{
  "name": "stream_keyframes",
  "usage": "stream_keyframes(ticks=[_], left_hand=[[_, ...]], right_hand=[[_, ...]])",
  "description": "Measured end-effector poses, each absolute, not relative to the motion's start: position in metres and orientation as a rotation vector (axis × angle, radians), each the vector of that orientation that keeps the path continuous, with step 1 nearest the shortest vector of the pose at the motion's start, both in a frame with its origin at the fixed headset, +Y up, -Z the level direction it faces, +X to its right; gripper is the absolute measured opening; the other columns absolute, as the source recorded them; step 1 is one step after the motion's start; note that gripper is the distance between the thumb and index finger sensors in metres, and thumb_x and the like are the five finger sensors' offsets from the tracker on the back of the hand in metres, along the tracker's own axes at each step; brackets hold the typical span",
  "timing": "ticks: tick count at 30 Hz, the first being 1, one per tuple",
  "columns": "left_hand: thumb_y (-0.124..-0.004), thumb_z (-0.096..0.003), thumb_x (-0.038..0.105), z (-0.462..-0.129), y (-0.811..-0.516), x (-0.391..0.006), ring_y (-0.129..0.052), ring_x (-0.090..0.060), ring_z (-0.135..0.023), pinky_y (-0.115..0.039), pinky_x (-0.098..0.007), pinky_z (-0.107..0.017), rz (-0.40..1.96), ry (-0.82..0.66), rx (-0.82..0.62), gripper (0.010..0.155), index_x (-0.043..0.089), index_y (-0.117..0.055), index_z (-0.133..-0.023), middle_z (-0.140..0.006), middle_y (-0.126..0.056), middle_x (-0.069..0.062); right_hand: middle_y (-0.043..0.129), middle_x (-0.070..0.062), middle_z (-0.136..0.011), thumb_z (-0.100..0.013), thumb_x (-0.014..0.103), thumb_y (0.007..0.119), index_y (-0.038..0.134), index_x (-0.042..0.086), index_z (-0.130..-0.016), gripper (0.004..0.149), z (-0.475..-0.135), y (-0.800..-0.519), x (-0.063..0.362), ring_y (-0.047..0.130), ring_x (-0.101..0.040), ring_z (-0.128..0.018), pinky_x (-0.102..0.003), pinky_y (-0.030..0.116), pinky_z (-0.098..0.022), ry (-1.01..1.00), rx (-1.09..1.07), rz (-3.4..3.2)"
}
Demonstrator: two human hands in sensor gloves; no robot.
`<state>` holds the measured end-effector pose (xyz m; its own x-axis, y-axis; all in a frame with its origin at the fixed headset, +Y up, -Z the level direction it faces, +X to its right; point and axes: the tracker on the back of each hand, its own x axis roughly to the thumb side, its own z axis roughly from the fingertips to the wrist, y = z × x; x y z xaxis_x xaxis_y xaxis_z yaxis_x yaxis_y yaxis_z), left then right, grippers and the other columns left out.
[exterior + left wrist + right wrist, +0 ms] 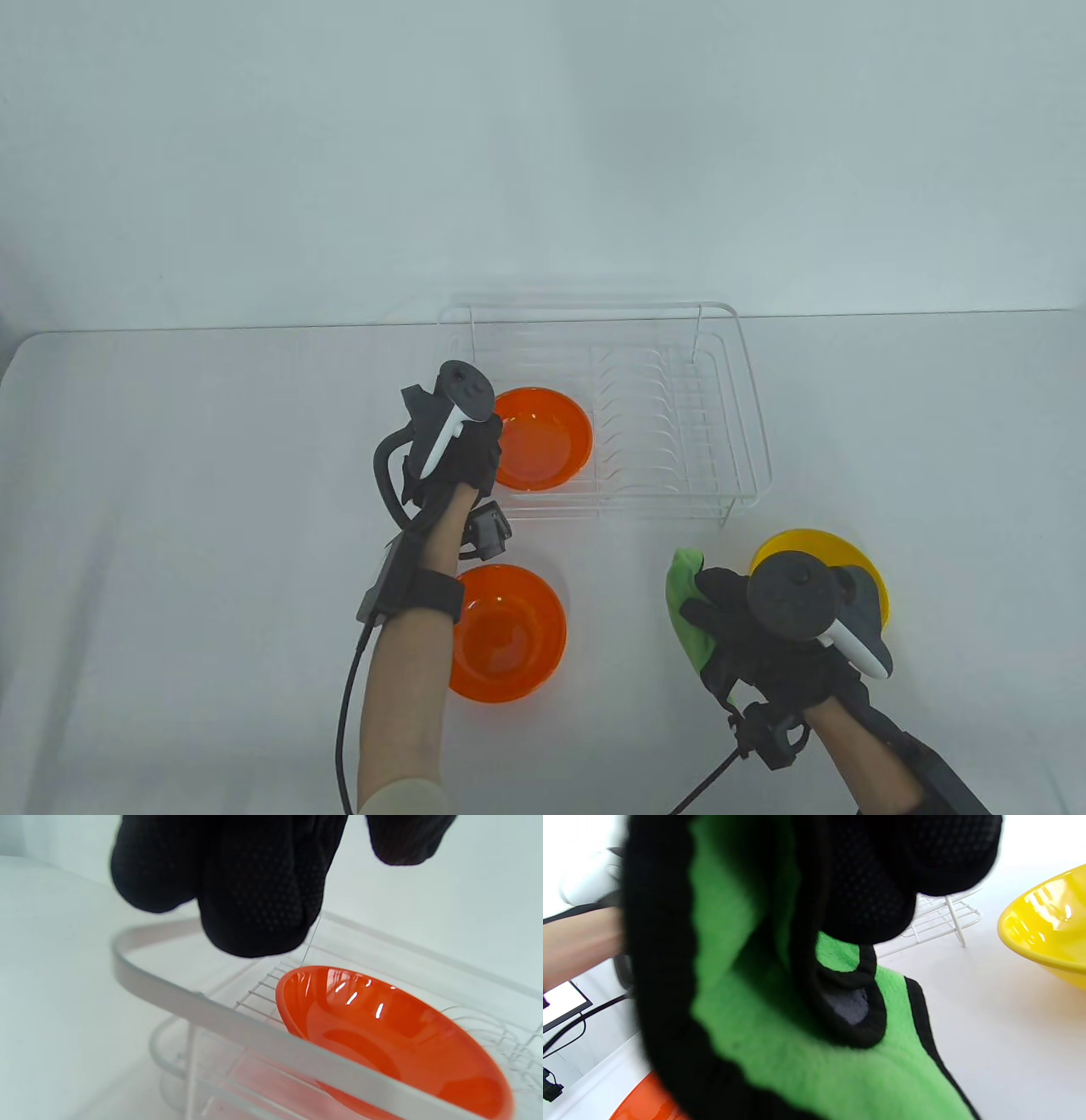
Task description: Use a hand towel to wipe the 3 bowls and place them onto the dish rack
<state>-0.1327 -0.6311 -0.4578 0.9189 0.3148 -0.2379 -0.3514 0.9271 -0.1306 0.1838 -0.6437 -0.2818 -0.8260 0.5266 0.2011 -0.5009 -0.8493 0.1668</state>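
Table view shows one orange bowl already lying in the left part of the white wire dish rack, which stands at the middle of the surface. The left hand hovers at that bowl's left rim. In the left wrist view its gloved fingers hang just above the rack's rail and the bowl, which leans tilted on the wires, with a gap below the fingertips; they look loosely relaxed and hold nothing, so I judge the placing of this first bowl to be just finishing.

A second orange bowl sits upright on the surface, near the person and just right of the left forearm, apart from the rack. A yellow bowl sits on the surface to the right, near the rack's near right corner, partly hidden behind the tracker on the right hand. That hand is clamped on a green hand towel with black edging; the right wrist view shows its fingers curled round the bunched cloth, with the yellow bowl close beside it but not touched.

So one bowl appears done and two remain. The next move likely calls for the left hand to draw back from the rack and take up one of the remaining bowls, steadying it by the rim while the right hand brings the towel into its hollow. Which bowl comes next cannot be told; the yellow one lies nearer the towel, the orange one nearer the left arm.
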Motion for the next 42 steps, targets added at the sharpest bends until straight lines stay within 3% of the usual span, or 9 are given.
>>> stream_keyframes(ticks=[6,13,23,27,30,35,42], left_hand=[[-0.065,-0.056,0.049,-0.411,-0.629,-0.151,-0.101,-0.016,-0.04,-0.085,-0.038,-0.044,0.303,0.125,-0.21,0.061,0.01,-0.063,-0.103,-0.07,-0.089,-0.01],[-0.064,-0.0555,0.052,-0.359,-0.668,-0.165,-0.101,-0.018,-0.043,-0.084,-0.04,-0.045,0.237,0.067,-0.316,0.061,0.013,-0.063,-0.103,-0.073,-0.088,-0.011],[-0.064,-0.0545,0.054,-0.335,-0.723,-0.169,-0.099,-0.019,-0.049,-0.082,-0.04,-0.047,0.137,0.083,-0.474,0.065,0.013,-0.059,-0.106,-0.08,-0.083,-0.012],[-0.066,-0.057,0.042,-0.336,-0.734,-0.169,-0.1,-0.017,-0.044,-0.084,-0.038,-0.045,0.14,0.088,-0.523,0.055,0.012,-0.062,-0.102,-0.075,-0.087,-0.009],[-0.065,-0.0574,0.034,-0.337,-0.736,-0.172,-0.101,-0.014,-0.038,-0.086,-0.037,-0.042,0.22,0.09,-0.532,0.047,0.01,-0.066,-0.097,-0.069,-0.089,-0.008],[-0.066,-0.0571,0.032,-0.338,-0.732,-0.176,-0.102,-0.013,-0.036,-0.088,-0.035,-0.04,0.317,0.057,-0.533,0.046,0.007,-0.067,-0.095,-0.067,-0.09,-0.009],[-0.065,-0.0575,0.032,-0.332,-0.699,-0.169,-0.1,-0.012,-0.031,-0.088,-0.035,-0.037,0.41,0.003,-0.436,0.046,0.005,-0.067,-0.095,-0.063,-0.09,-0.009]], right_hand=[[0.098,-0.012,-0.056,-0.052,0.037,0.077,0.079,0.001,-0.083,0.048,-0.281,-0.644,0.184,0.101,-0.015,-0.035,-0.036,0.087,-0.031,0.14,0.331,2.578],[0.098,-0.012,-0.056,-0.052,0.037,0.077,0.079,0.001,-0.083,0.048,-0.281,-0.646,0.182,0.101,-0.015,-0.035,-0.036,0.087,-0.031,0.145,0.337,2.588],[0.098,-0.012,-0.056,-0.052,0.037,0.077,0.079,0.0,-0.083,0.048,-0.281,-0.649,0.181,0.101,-0.015,-0.035,-0.037,0.087,-0.031,0.163,0.328,2.602],[0.098,-0.012,-0.056,-0.052,0.037,0.077,0.079,0.0,-0.083,0.048,-0.281,-0.649,0.181,0.101,-0.015,-0.035,-0.036,0.087,-0.031,0.164,0.327,2.603],[0.098,-0.012,-0.056,-0.052,0.037,0.077,0.079,0.0,-0.083,0.048,-0.281,-0.649,0.181,0.101,-0.015,-0.035,-0.036,0.087,-0.031,0.166,0.327,2.603],[0.098,-0.012,-0.056,-0.052,0.037,0.077,0.079,0.0,-0.083,0.048,-0.281,-0.649,0.181,0.101,-0.015,-0.035,-0.036,0.087,-0.031,0.167,0.326,2.604],[0.098,-0.012,-0.056,-0.052,0.037,0.077,0.079,0.0,-0.083,0.048,-0.282,-0.649,0.182,0.101,-0.015,-0.035,-0.037,0.087,-0.031,0.164,0.314,2.595]])
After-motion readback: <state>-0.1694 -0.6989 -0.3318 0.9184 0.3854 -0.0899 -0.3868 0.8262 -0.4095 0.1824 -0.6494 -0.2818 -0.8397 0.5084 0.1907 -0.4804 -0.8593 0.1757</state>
